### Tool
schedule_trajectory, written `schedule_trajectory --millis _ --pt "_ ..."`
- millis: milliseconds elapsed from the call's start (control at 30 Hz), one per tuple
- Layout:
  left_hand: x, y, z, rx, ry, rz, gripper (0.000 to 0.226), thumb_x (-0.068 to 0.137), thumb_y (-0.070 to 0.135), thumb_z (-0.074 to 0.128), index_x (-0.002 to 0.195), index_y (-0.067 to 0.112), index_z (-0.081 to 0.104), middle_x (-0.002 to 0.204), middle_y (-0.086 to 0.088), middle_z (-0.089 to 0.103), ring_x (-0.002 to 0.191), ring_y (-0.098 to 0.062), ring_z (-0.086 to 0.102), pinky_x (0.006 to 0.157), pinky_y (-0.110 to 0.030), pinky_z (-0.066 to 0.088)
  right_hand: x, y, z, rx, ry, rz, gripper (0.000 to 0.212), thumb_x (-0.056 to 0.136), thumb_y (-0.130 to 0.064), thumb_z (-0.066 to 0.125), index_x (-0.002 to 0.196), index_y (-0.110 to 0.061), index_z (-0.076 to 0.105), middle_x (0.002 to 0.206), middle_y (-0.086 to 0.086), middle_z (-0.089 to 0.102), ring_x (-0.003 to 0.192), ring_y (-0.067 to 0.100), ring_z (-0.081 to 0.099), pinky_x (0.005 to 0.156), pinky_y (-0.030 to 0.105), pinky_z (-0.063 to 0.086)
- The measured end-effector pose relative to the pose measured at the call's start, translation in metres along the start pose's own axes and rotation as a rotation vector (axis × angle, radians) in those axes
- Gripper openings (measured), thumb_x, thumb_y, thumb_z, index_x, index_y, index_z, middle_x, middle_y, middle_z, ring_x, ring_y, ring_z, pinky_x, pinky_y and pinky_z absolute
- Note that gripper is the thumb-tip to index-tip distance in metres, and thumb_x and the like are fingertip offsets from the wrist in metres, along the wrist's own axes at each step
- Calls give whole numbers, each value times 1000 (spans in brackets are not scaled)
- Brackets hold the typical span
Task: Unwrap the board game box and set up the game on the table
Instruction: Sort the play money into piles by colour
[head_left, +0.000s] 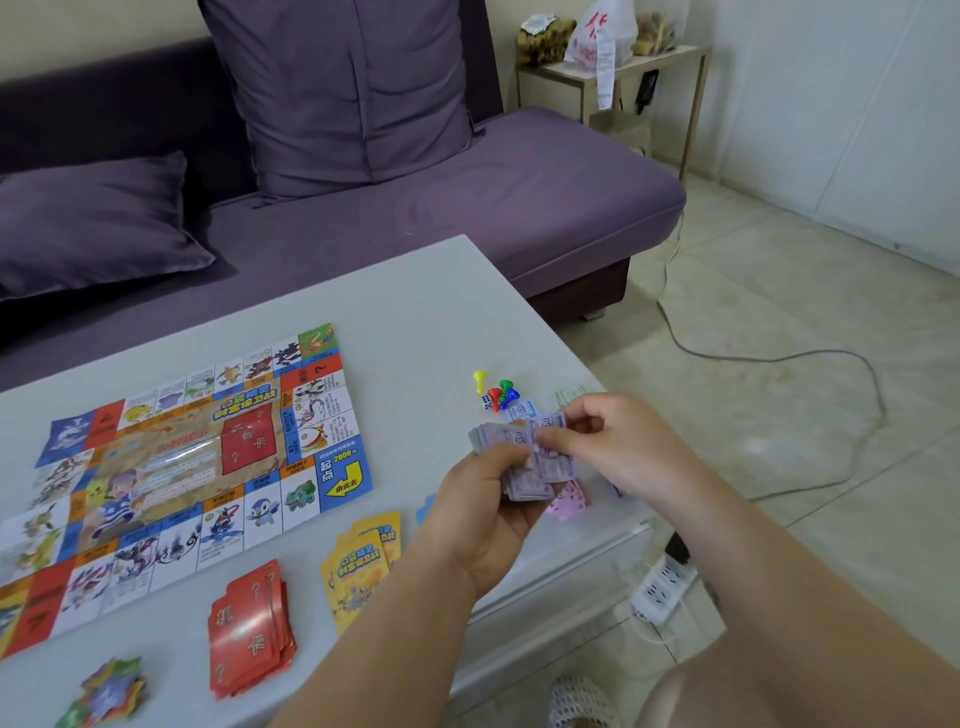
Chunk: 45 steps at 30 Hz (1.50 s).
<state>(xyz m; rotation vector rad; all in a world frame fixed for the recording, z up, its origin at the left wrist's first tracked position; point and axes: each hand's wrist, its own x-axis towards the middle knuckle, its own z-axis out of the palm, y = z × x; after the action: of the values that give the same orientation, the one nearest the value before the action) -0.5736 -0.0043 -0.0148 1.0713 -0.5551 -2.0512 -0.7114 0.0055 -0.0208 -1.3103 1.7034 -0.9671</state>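
Note:
The colourful game board (176, 478) lies unfolded on the white table (405, 312). My left hand (483, 499) grips a stack of purple play money (524, 457) from below. My right hand (613, 441) pinches the top notes of that stack. Behind the hands stand small coloured pawns (496, 392) with a die. A blue note (524, 410) and pink notes (569, 501) lie on the table under the hands. A red card pile (249, 634), a yellow card pile (358, 566) and a heap of shaped tokens (109, 693) sit near the front edge.
A purple sofa (467, 197) with cushions runs along the far side of the table. A side table (613, 73) with bags stands at the back right. A cable (779, 358) and a power strip (662, 587) lie on the tiled floor to the right.

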Motion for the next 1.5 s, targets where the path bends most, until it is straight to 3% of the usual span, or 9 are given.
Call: schedule_trajectory --millis 200,333,500,700,867,1000,1133,1367,1500 --pt "0 -1 -2 168 -18 108 19 90 -5 50 106 -1 61 88 -16 72 71 -20 71 57 -22 55 -2 7 -15 131 -78 55 7 79 -30 74 81 -24 72 63 -15 69 64 1 64 61 18 50" --pt "4 -5 3 272 14 114 16 86 -3 58 101 0 64 83 -17 71 65 -20 67 57 -24 57 -1 9 -11 143 -122 90 15 75 -42 74 82 -28 75 87 18 71 72 31 61 73 50 50" --pt "2 -3 2 116 -40 32 17 91 -3 48 96 2 63 82 -14 72 68 -19 69 59 -26 58 0 11 -17 199 -40 114 12 82 -24 72 77 -13 72 58 -7 63 52 3 54 59 25 41" --pt "6 -4 -1 124 33 44 17 90 -7 49 97 0 62 85 -14 73 69 -19 71 59 -24 58 1 17 -38 121 64 116 4 84 -19 70 80 -18 70 67 -6 70 59 1 64 54 13 44" --pt "8 -3 2 104 105 54 12 87 -6 55 94 2 61 75 -12 72 60 -17 70 52 -22 56 3 30 -44 -236 34 161 23 79 -25 75 98 -13 71 81 -4 68 71 8 61 58 14 40" --pt "9 -5 4 102 127 37 13 86 -6 58 93 4 62 73 -10 72 59 -17 69 51 -23 56 2 26 -40 -352 219 100 45 81 -39 70 119 -16 63 108 -3 64 90 6 53 75 19 37" --pt "9 -9 7 130 91 37 15 86 -7 57 96 3 61 75 -11 71 63 -18 68 57 -25 58 -4 6 -20 -65 62 66 30 78 -47 70 94 -22 69 89 -10 68 83 1 61 62 12 40" --pt "-1 0 -5 43 9 -3 20 92 -4 41 96 1 61 76 -13 72 64 -19 70 56 -27 58 6 5 -5 -64 -50 62 19 80 -37 72 88 -20 71 81 -4 72 64 1 63 54 13 45" --pt "-1 8 -21 70 55 55 22 94 -7 39 101 6 56 84 -13 73 73 -21 72 62 -27 59 9 8 -7 -37 -27 71 14 79 -34 74 85 -21 71 79 -4 72 70 6 64 67 26 50"
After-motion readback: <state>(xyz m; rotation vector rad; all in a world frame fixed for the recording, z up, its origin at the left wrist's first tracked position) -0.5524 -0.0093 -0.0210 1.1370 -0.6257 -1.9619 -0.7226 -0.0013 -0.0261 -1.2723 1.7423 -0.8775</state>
